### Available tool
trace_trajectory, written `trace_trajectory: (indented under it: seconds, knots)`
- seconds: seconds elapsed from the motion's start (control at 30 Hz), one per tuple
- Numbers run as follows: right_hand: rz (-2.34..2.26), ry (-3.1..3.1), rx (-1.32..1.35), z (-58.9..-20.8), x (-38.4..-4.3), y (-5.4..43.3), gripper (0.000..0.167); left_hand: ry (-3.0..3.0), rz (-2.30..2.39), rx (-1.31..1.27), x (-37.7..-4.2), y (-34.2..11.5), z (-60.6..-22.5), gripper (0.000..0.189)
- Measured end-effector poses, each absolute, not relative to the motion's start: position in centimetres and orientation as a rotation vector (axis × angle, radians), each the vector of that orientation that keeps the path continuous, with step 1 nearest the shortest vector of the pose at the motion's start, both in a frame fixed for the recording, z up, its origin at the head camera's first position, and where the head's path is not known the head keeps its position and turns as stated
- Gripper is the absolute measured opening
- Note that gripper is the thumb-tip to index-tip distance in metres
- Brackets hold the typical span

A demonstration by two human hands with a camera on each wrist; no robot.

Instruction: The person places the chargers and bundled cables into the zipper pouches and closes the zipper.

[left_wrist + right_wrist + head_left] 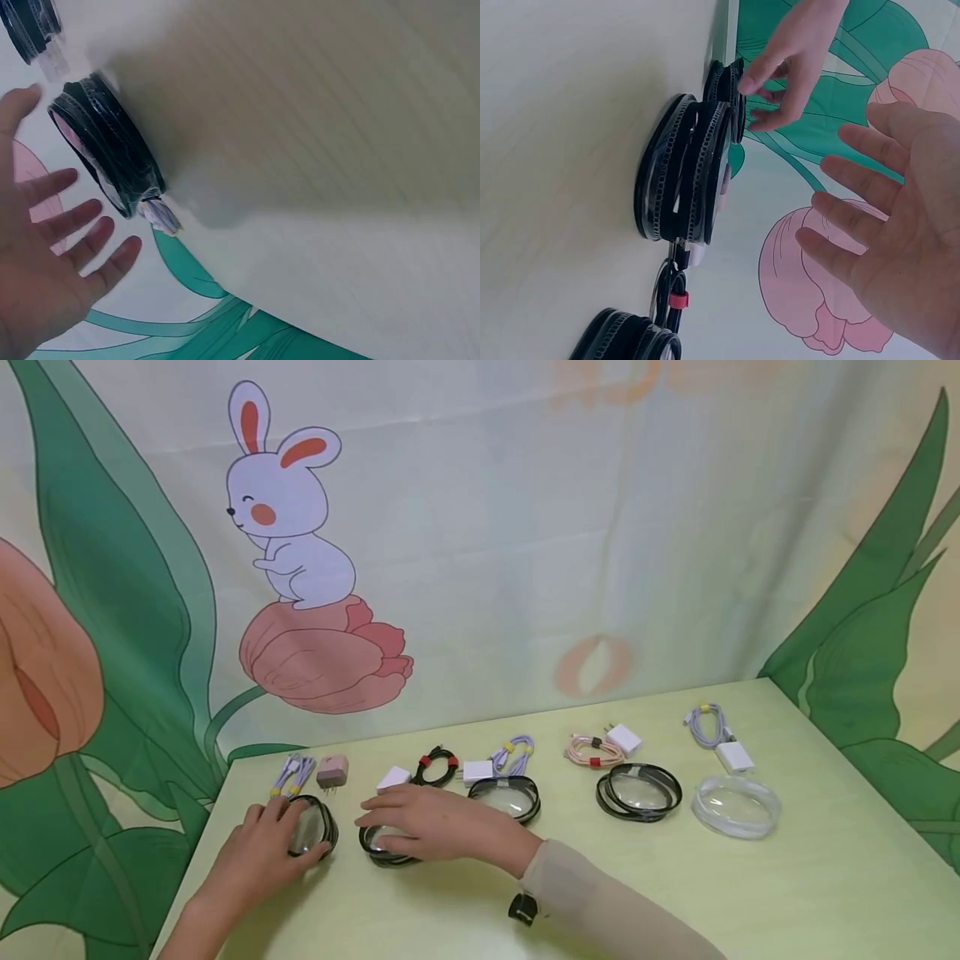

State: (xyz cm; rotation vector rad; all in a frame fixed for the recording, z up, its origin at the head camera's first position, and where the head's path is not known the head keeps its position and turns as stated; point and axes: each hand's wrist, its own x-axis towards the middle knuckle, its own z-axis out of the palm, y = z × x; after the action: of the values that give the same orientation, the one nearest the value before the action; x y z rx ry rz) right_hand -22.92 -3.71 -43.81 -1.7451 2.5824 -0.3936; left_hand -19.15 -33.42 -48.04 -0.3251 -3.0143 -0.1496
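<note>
Leftmost case (pixel 313 827): round, black zip band around a clear domed lid, lower left of the head view, near the table's left edge; under the left hand's fingertips
Left hand (pixel 258 852): fingers straight and spread, resting on the leftmost case's near left side, curled round nothing; in the left wrist view the palm (pixel 45 277) shows open beside the case (pixel 105 150)
Second case (pixel 386 845): same black-banded round shape with a clear top, just right of the first and apart from it; mostly covered by the right hand
Right hand (pixel 435 822): laid flat over the second case, fingers extended toward the left, gripping nothing; the right wrist view shows its fingers (pixel 870 195) spread and clear of the case (pixel 682 180)
Third case (pixel 506 797): black band, clear lid, centre of the frame, just beyond the right forearm
Fourth case (pixel 639 791): black-banded, lid ajar, right of centre
Clear case (pixel 737 806): all transparent, no black band, farthest right
Back row: cables and chargers (pixel 330 771) lined up just behind the cases
Table (pixel 825 877): pale green; left edge close beside the left hand, wide bare surface in the lower right of the frame, narrow room between the cases
</note>
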Motion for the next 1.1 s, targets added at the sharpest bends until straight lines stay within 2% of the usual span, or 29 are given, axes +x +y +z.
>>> trace_trajectory:
  seconds: [0.33, 0.6, 1.1]
  knots:
    - [-0.394, 2.540, -1.769, -43.3, -23.8, -5.0, 0.042, -3.096, -0.329, -0.446, -20.4, -34.7, -49.0, 0.082]
    - [-0.397, 2.543, -1.712, -43.2, -24.7, -6.0, 0.042, -3.067, -0.391, -0.474, -20.8, -35.0, -49.3, 0.079]
    - [-0.449, 2.503, -1.589, -44.4, -27.2, -9.0, 0.039, -3.045, -0.547, -0.312, -18.5, -36.6, -49.5, 0.079]
